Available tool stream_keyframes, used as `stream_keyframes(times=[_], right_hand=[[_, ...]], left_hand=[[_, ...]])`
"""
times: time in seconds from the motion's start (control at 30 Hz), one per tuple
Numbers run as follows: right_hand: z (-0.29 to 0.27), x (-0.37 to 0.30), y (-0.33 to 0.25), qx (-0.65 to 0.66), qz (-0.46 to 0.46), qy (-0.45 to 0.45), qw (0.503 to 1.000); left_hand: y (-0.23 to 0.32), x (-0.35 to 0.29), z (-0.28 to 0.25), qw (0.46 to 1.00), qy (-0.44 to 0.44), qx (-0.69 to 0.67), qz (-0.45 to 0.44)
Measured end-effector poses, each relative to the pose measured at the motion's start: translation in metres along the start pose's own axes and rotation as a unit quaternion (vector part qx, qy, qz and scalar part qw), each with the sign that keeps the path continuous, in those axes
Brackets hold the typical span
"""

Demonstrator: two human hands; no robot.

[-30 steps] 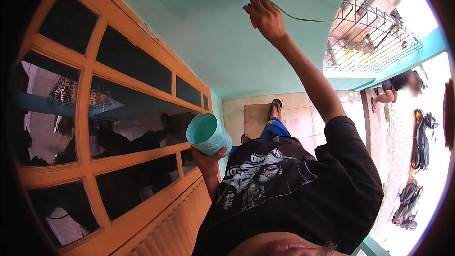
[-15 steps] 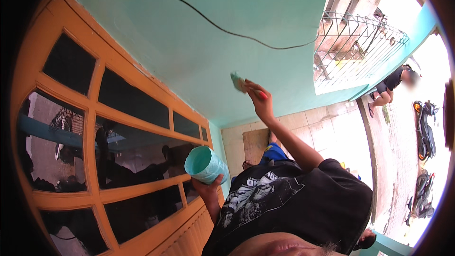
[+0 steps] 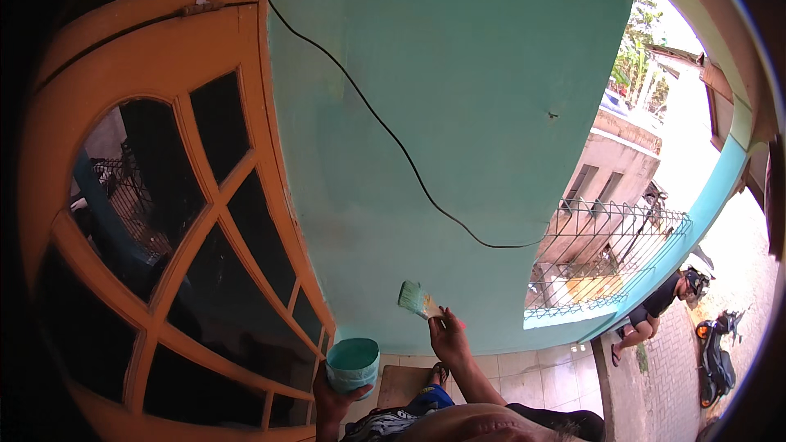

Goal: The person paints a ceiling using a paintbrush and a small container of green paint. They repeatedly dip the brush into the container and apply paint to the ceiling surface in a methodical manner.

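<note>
Brush up, tub low: running my rig from a distance, I see the right hand (image 3: 448, 340) pinch a flat, green-bristled paintbrush (image 3: 417, 299) between thumb and fingers in front of a smooth turquoise-painted wall (image 3: 426, 115). The left hand (image 3: 332, 397), lower and to the left, curls around a round, open-topped turquoise tub (image 3: 354, 374), its mouth upward, the thumb across the near side.

I judge the step in hand to be coating the wall, with the brush between tub and stroke; I cannot tell whether the bristles meet the surface. The next move, as I read it, calls for laying them flat and drawing them evenly, or dipping again if they run dry, the left hand holding the tub level.

The bristles form a broad, blunt-ended block, clotted with paint, above a pale, yellow-stained neck; a touch of red shows beside the right hand's fingers. Streaky paint appears to crust the tub's outside; its paint level I cannot make out. The wall looks matte, faintly patchy. Above the right hand, a thin black cable (image 3: 372, 110) sags loosely across it. Left of the left hand, an orange wooden door (image 3: 143, 319) frames dark, reflective panes. Right of the right hand stands a bent-wire metal grille (image 3: 607, 255); beyond both hands lie pale, square floor tiles (image 3: 512, 389).
</note>
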State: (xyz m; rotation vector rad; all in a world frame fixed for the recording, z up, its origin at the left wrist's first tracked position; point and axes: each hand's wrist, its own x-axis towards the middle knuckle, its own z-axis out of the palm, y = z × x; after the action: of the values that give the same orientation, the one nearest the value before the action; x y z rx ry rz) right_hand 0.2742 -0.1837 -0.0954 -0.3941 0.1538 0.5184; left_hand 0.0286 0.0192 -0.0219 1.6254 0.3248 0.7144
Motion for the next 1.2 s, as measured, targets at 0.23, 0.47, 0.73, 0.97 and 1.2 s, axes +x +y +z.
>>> stream_keyframes(times=[0.23,0.47,0.73,0.97,1.2], right_hand=[[0.05,-0.006,0.006,0.015,0.05,-0.001,0.999],[0.057,0.004,0.021,-0.14,0.011,-0.053,0.989],[0.281,-0.021,-0.077,-0.342,-0.189,-0.269,0.88],[0.556,-0.01,-0.196,-0.523,-0.572,-0.378,0.506],[0.707,-0.008,-0.265,-0.623,-0.574,-0.417,0.33]], left_hand=[[0.016,-0.01,-0.007,0.999,0.0,0.031,0.033],[0.024,-0.024,-0.012,0.999,0.03,0.018,0.003],[0.033,-0.034,-0.017,0.998,0.067,0.013,-0.011],[0.027,-0.04,-0.012,0.997,0.077,-0.018,-0.015],[0.006,-0.042,-0.001,0.995,0.088,-0.034,-0.017]])
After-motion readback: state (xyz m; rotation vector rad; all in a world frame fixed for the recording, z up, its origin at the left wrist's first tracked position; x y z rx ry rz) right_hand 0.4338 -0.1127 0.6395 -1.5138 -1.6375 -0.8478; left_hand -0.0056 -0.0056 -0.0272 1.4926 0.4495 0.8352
